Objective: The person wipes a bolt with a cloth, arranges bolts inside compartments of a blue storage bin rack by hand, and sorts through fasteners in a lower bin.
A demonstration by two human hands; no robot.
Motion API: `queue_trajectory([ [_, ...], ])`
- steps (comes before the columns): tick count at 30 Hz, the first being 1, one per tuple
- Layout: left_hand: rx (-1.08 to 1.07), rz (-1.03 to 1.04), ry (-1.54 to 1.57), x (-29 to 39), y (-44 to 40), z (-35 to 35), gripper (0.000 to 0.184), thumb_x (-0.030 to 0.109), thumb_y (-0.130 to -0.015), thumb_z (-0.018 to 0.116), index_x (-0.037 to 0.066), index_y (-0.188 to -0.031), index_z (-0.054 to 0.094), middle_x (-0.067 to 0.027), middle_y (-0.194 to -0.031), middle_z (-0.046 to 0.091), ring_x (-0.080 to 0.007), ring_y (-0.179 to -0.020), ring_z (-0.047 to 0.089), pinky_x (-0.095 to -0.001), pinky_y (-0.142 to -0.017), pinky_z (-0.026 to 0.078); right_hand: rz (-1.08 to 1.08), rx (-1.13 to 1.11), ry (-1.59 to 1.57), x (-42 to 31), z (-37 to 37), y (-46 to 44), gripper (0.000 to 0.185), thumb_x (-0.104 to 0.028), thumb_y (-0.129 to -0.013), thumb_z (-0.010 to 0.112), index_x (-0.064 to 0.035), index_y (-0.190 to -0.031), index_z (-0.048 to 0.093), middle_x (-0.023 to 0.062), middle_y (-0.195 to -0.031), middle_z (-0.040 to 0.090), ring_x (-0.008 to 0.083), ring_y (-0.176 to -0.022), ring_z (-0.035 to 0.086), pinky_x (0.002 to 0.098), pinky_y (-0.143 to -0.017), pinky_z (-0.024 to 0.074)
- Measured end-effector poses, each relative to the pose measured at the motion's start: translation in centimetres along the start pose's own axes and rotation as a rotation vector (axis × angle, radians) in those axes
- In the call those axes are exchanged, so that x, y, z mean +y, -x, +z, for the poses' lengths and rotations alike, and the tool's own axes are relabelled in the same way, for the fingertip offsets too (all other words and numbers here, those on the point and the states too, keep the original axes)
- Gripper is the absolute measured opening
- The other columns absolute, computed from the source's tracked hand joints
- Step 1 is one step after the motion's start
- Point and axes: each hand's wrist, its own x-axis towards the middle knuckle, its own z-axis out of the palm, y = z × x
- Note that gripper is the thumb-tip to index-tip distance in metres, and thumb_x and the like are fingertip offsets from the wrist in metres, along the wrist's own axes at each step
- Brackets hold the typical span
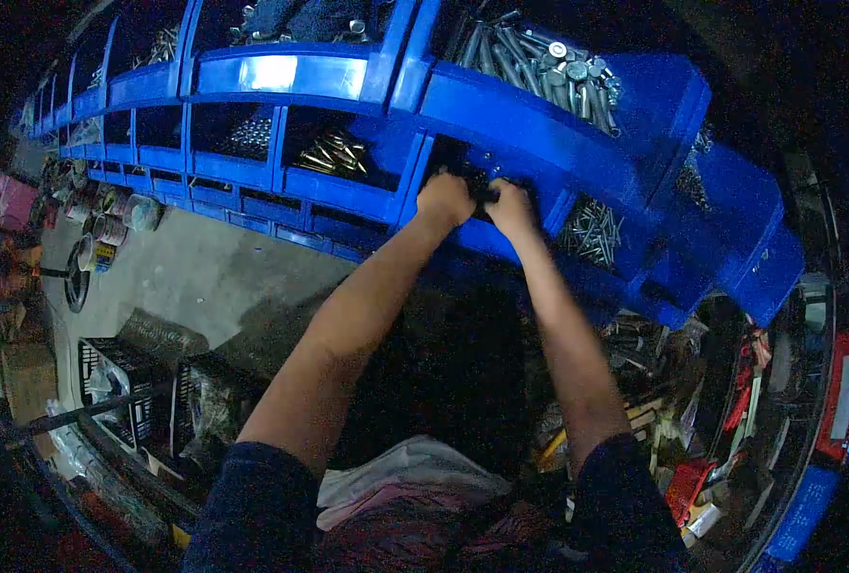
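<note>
Both of my hands reach into one blue bin (424,172) in the middle row of a rack. My left hand (446,198) is at the bin's left side, its fingers curled down among dark small parts (477,177). Close on its right, my right hand (510,205) is bent over the same dark contents. The fingertips of both hands are hidden in shadow, and what they touch is too dark to make out. The hands are a little apart.
Neighbouring bins hold brass-coloured bolts (334,153), thin silver screws (592,231) and large silver bolts (549,72). Black crates (119,387) stand on the floor (191,277) at lower left. A red bin (689,489) is at lower right.
</note>
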Motion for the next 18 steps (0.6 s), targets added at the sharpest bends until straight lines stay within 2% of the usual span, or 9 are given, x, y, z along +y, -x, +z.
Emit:
queue_trajectory([
  [2, 0.028, 0.016, 0.005, 0.2, 0.3, -0.1, 0.032, 0.025, -0.068, 0.046, 0.000, -0.082, 0.060, -0.0211, -0.086, 0.056, -0.0319, -0.085, 0.054, -0.0383, -0.075, 0.044, -0.093, 0.139, 0.077, -0.1, 0.4, -0.9, 0.032, -0.014, -0.063, 0.057, -0.0040, -0.093, 0.054, 0.0184, -0.102, 0.050, 0.0315, -0.091, 0.049, 0.0361, -0.077, 0.0405],
  [3, 0.055, 0.031, 0.005, 0.2, 0.4, -0.3, 0.035, 0.030, -0.068, 0.046, 0.000, -0.080, 0.060, -0.0211, -0.081, 0.057, -0.0321, -0.080, 0.056, -0.0396, -0.073, 0.045, -0.101, 0.139, 0.078, -0.1, 0.6, -1.2, 0.032, -0.014, -0.063, 0.057, -0.0040, -0.093, 0.054, 0.0184, -0.102, 0.050, 0.0315, -0.091, 0.049, 0.0361, -0.077, 0.0405],
  [5, 0.012, 0.077, -0.025, 0.0, 0.3, -0.5, 0.035, 0.031, -0.069, 0.047, 0.001, -0.081, 0.060, -0.0207, -0.081, 0.057, -0.0325, -0.079, 0.056, -0.0396, -0.073, 0.045, -0.200, 0.037, 0.334, -0.2, 1.4, -1.4, 0.041, -0.014, -0.062, 0.058, -0.0081, -0.103, 0.050, 0.0171, -0.117, 0.039, 0.0310, -0.103, 0.041, 0.0358, -0.083, 0.0371],
  [8, -0.051, 0.110, -0.056, 0.0, 0.3, -0.9, 0.037, 0.034, -0.070, 0.047, 0.001, -0.080, 0.060, -0.0197, -0.081, 0.058, -0.0331, -0.077, 0.057, -0.0394, -0.071, 0.046, -0.165, -0.036, 0.435, 0.7, 2.3, -1.8, 0.043, -0.013, -0.064, 0.057, -0.0110, -0.106, 0.049, 0.0145, -0.122, 0.033, 0.0312, -0.106, 0.037, 0.0360, -0.085, 0.0358],
  [10, -0.075, 0.019, -0.075, 0.4, -0.1, -0.7, 0.026, 0.020, -0.072, 0.047, 0.004, -0.088, 0.060, -0.0174, -0.095, 0.056, -0.0278, -0.084, 0.056, -0.0359, -0.074, 0.045, -0.165, 0.004, 0.393, 1.4, 2.2, -2.5, 0.043, -0.013, -0.064, 0.057, -0.0117, -0.106, 0.049, 0.0129, -0.121, 0.036, 0.0307, -0.105, 0.039, 0.0364, -0.085, 0.0362],
  [11, -0.077, 0.020, -0.074, 0.5, -0.7, -0.3, 0.026, 0.020, -0.072, 0.047, 0.004, -0.088, 0.060, -0.0174, -0.095, 0.056, -0.0278, -0.084, 0.056, -0.0359, -0.074, 0.045, -0.163, 0.043, 0.349, 1.6, 2.1, -2.6, 0.042, -0.013, -0.065, 0.057, -0.0123, -0.107, 0.049, 0.0113, -0.120, 0.038, 0.0301, -0.104, 0.040, 0.0368, -0.085, 0.0367],
  [13, -0.110, 0.100, -0.322, 0.2, -2.6, 0.9, 0.027, 0.018, -0.077, 0.044, 0.007, -0.099, 0.056, -0.0134, -0.106, 0.051, -0.0240, -0.097, 0.051, -0.0321, -0.079, 0.042, -0.101, 0.116, 0.345, 2.2, 2.3, -2.7, 0.040, -0.013, -0.065, 0.057, -0.0114, -0.105, 0.050, 0.0107, -0.115, 0.043, 0.0299, -0.101, 0.043, 0.0379, -0.082, 0.0381],
  [15, -0.072, 0.092, -0.324, -1.0, -5.2, 3.9, 0.028, 0.018, -0.078, 0.043, 0.008, -0.102, 0.055, -0.0109, -0.110, 0.049, -0.0228, -0.101, 0.048, -0.0310, -0.081, 0.041, -0.037, 0.192, 0.348, 2.5, 2.2, -2.4, 0.038, -0.012, -0.065, 0.058, -0.0105, -0.102, 0.051, 0.0102, -0.110, 0.047, 0.0297, -0.098, 0.046, 0.0390, -0.080, 0.0395],
  [18, 0.020, 0.116, -0.331, -0.6, -4.7, 3.6, 0.029, 0.019, -0.080, 0.042, 0.009, -0.104, 0.054, -0.0088, -0.112, 0.048, -0.0217, -0.104, 0.046, -0.0313, -0.082, 0.040, 0.046, 0.159, 0.443, 2.3, 2.1, -1.8, 0.035, -0.011, -0.064, 0.059, -0.0092, -0.099, 0.053, 0.0139, -0.100, 0.053, 0.0300, -0.091, 0.050, 0.0405, -0.076, 0.0415],
])
